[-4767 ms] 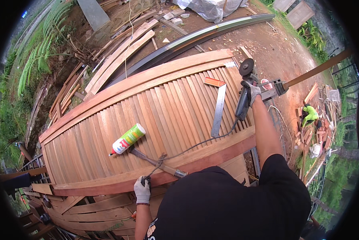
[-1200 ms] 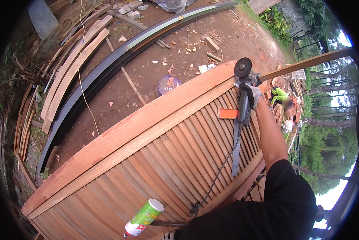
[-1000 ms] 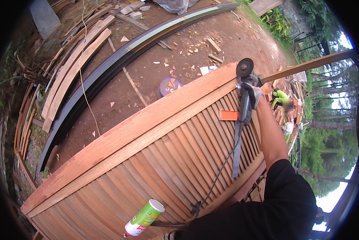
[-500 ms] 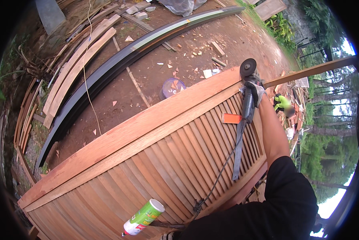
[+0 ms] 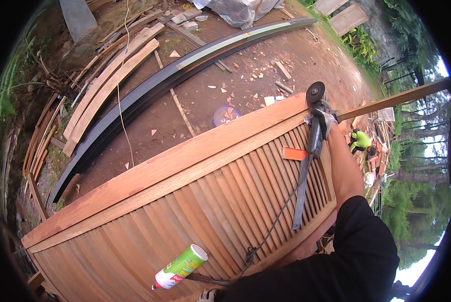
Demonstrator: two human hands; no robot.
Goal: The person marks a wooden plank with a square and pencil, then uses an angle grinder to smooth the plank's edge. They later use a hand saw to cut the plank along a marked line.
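Observation:
My right hand [image 5: 326,122], in a light glove, is closed around an angle grinder [image 5: 314,137] at the far right corner of a slatted wooden panel [image 5: 205,201]. The grinder's dark disc [image 5: 315,92] points away from me, at the frame's end. Its black cord [image 5: 275,219] runs back across the slats. Beneath the grinder lie a grey metal strip [image 5: 300,204] and a flat orange piece [image 5: 293,153]. Only a gloved bit of my left hand [image 5: 206,296] shows at the lower edge, its fingers mostly hidden. Close to it lies a green-and-white bottle [image 5: 181,266] on its side.
Beyond the panel, a long dark beam [image 5: 135,95] lies on the dirt, with planks [image 5: 109,88] behind it. Wood scraps surround a round tub [image 5: 226,116]. A wooden bar [image 5: 394,99] extends rightward near the grinder. A person in bright yellow [image 5: 358,139] is bent over farther off.
The view has shifted slightly, so the scene sits a little lower and farther right. A gloved bit of my left hand now shows at the lower edge. My right hand still holds the grinder.

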